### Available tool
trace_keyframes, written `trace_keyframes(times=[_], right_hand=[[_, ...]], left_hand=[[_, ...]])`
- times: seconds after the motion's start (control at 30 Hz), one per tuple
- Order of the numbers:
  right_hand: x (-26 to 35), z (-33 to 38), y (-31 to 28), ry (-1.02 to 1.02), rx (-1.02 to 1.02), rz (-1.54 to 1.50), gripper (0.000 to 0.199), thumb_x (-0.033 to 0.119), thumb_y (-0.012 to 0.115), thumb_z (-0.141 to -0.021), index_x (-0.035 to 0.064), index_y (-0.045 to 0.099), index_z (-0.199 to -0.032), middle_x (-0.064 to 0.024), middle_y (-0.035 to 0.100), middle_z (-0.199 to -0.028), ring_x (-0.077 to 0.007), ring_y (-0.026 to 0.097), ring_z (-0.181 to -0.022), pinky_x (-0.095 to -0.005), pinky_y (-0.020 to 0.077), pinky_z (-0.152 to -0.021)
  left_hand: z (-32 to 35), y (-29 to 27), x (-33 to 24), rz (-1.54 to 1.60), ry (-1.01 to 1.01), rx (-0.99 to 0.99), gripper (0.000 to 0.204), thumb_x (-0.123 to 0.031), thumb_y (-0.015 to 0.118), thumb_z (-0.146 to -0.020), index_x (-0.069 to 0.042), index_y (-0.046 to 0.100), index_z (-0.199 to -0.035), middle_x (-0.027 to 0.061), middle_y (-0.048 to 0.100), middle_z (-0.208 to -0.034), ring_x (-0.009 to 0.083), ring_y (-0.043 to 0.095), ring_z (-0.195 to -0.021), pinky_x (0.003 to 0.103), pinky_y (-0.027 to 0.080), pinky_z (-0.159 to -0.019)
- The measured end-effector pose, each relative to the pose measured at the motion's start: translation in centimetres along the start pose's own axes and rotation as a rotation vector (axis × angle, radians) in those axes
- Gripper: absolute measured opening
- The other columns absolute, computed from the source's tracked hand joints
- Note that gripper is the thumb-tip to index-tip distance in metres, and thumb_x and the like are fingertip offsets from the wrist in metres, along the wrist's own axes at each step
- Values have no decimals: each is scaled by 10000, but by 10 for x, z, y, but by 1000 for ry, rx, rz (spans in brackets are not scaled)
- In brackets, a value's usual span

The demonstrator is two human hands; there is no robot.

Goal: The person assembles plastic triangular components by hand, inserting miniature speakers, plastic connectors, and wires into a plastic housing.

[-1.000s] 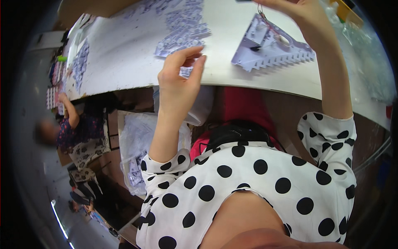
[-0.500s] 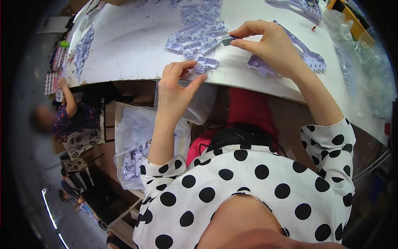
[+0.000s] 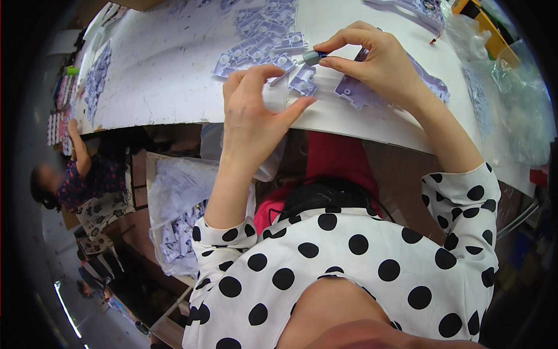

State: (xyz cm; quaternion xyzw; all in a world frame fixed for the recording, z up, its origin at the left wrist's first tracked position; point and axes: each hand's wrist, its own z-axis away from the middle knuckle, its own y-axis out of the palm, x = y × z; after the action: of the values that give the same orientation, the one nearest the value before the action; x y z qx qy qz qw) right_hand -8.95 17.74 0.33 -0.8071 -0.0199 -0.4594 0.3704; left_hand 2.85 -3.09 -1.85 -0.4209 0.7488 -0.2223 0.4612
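Between its thumb and fingertips, my right hand [image 3: 381, 67] pinches a small silver motor [image 3: 311, 58] with a dark end, held above the white table. My left hand [image 3: 250, 116] hovers at the table's front edge, thumb and index finger spread apart with nothing between them. Just beyond its fingers lies a small lavender plastic housing [image 3: 303, 81], close below the motor and tilted on the tabletop. A larger lavender plastic shell [image 3: 351, 92] rests under my right hand and wrist, which partly cover it.
Several more small housings lie in a pile [image 3: 261, 43] farther back. Another large shell with wires [image 3: 415, 14] sits at the far right, near clear plastic bags [image 3: 517, 110] and a yellow bin [image 3: 494, 35]. Below the table, a bag-lined box [image 3: 180, 232] holds parts. Someone [image 3: 87, 168] sits at left.
The housing near my left hand has turned and shifted right, now free of my fingers. My left hand has opened wider. The motor stays in my right hand, slightly turned.
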Motion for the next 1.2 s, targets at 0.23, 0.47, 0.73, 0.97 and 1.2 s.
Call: trace_keyframes(times=[0.23,0.47,0.73,0.97,1.2], right_hand=[[-10,-9,-7,-91,155,-3,222,113,791,-856,118,792,-1078,-23,690,-1012,-110,650,-884,-238,515,-676],[-17,-14,-2,-178,214,136,208,106,792,-837,115,786,-1044,-69,694,-1083,-201,675,-949,-292,545,-755],[-16,-22,-5,-527,224,475,108,187,748,-818,121,763,-902,-73,736,-986,-264,639,-1119,-401,476,-1004],[1,-19,-11,-504,281,599,149,204,689,-839,69,751,-845,-49,745,-925,-249,643,-1109,-422,450,-1037],[-16,-1,-40,-333,211,671,122,181,706,-863,78,757,-905,-28,751,-976,-259,637,-1144,-463,417,-1108]], left_hand=[[-1,17,-5,21,-34,33,470,-189,916,-706,-48,646,-1065,79,663,-1022,259,582,-957,374,501,-841],[-4,17,-2,239,-174,105,454,-153,895,-713,-57,636,-1073,74,641,-1025,254,576,-954,373,502,-854],[-9,14,-3,221,-174,107,436,-148,894,-710,-58,650,-1060,85,644,-1016,262,585,-945,376,506,-834],[-15,22,-8,165,-102,117,399,-117,894,-709,-50,683,-1041,71,655,-992,232,587,-903,352,505,-826],[-50,43,-19,123,195,192,367,-166,872,-711,-76,686,-1015,82,667,-892,300,589,-938,403,453,-883]])
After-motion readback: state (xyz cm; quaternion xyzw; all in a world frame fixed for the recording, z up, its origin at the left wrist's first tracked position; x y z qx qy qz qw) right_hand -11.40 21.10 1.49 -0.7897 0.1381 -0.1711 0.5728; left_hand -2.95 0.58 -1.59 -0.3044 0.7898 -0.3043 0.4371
